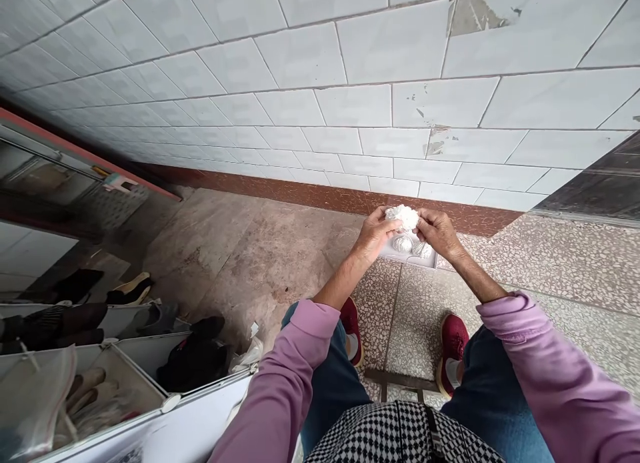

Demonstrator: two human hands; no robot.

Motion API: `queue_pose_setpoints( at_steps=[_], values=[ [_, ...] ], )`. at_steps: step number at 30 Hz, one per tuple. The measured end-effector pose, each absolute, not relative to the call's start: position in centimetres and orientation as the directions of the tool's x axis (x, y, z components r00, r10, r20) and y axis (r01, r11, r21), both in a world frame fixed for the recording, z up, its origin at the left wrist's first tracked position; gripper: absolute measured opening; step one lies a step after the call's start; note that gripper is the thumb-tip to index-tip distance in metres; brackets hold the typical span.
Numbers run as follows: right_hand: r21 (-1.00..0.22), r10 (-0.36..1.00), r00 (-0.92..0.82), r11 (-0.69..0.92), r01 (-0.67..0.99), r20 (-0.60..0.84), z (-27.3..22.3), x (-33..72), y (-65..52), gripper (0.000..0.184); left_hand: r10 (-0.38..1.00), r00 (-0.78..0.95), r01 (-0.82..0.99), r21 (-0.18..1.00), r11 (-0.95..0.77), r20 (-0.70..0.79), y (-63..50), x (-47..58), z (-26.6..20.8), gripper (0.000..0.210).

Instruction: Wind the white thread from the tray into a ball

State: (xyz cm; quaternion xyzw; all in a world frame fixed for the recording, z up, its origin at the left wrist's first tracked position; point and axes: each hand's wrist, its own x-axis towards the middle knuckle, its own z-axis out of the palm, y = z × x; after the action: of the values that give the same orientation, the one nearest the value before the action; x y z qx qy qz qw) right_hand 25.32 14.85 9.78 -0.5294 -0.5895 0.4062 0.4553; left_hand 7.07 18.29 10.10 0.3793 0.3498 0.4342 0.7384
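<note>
My left hand (374, 236) and my right hand (441, 232) are raised in front of me, fingers closed on opposite sides of a white ruffled piece (403, 217). It looks like crocheted or knitted work; its finer detail is too small to make out. Whether a hook or needle is between my right fingers, I cannot tell. Just below my hands, a shallow white tray (431, 264) lies on the floor against the wall. In it sits a white ball of yarn (402, 244), with another whitish ball (421, 250) beside it, partly hidden by my right hand.
A white-tiled wall (310, 103) with a brown skirting rises ahead. At my left stands a white rack (200, 397) with shoes and a dark cloth bundle in its compartments. My red shoes (454, 343) rest on the speckled floor (510, 249), either side of a dark metal bar (400, 379).
</note>
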Motion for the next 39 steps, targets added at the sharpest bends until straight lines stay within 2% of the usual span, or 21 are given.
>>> queue_pose_setpoints(
  at_steps=[3,5,9,12,15,18,21,24,28,31,36,39],
  values=[
    [-0.888,0.985,-0.056,0.171,0.427,0.162,9.1,24.1,14.4,0.044,0.93,0.322,-0.369,0.88,0.298,-0.18,18.2,7.0,10.4,0.056],
    [-0.847,0.979,-0.111,0.203,0.491,0.17,9.2,23.5,13.7,0.038,0.953,0.26,-0.334,0.911,0.241,-0.157,18.3,6.9,10.6,0.052],
    [-0.837,0.953,-0.255,0.27,0.475,0.162,10.7,23.7,12.5,0.031,0.992,0.123,-0.144,0.989,0.03,-0.012,18.8,6.2,10.4,0.048],
    [-0.852,0.95,-0.252,0.282,0.441,0.184,12.1,25.0,12.6,0.034,0.987,0.156,-0.012,0.999,-0.035,0.036,19.0,5.8,10.2,0.045],
    [-0.851,0.963,-0.147,0.269,0.45,0.227,12.8,26.5,13.2,0.044,0.948,0.318,-0.003,1.0,0.022,-0.02,18.9,5.6,10.3,0.044],
    [-0.85,0.963,-0.104,0.268,0.453,0.249,12.8,27.5,13.7,0.052,0.868,0.48,-0.063,0.983,0.174,-0.123,18.5,5.5,10.7,0.049],
    [-0.87,0.971,-0.092,0.24,0.431,0.223,12.0,27.5,13.9,0.051,0.793,0.58,-0.136,0.937,0.323,-0.189,18.0,5.5,10.9,0.057],
    [-0.864,0.971,-0.101,0.237,0.444,0.215,10.5,26.7,14.0,0.042,0.771,0.608,-0.185,0.911,0.368,-0.188,17.8,5.7,11.0,0.064],
    [-0.787,0.969,-0.195,0.239,0.568,0.154,8.6,25.0,13.9,0.028,0.875,0.458,-0.261,0.918,0.298,-0.154,18.0,5.8,11.0,0.069],
    [-0.746,0.949,-0.299,0.27,0.609,0.099,8.4,24.1,13.2,0.025,0.942,0.313,-0.264,0.942,0.207,-0.119,18.4,5.5,10.9,0.063],
    [-0.783,0.926,-0.339,0.334,0.525,0.169,10.6,24.4,12.3,0.035,0.973,0.231,-0.058,0.998,0.036,-0.022,19.0,5.1,10.3,0.049],
    [-0.804,0.933,-0.285,0.337,0.49,0.218,12.1,25.4,12.6,0.044,0.964,0.264,0.006,1.0,-0.008,0.006,18.8,5.2,10.1,0.053]
  ],
)
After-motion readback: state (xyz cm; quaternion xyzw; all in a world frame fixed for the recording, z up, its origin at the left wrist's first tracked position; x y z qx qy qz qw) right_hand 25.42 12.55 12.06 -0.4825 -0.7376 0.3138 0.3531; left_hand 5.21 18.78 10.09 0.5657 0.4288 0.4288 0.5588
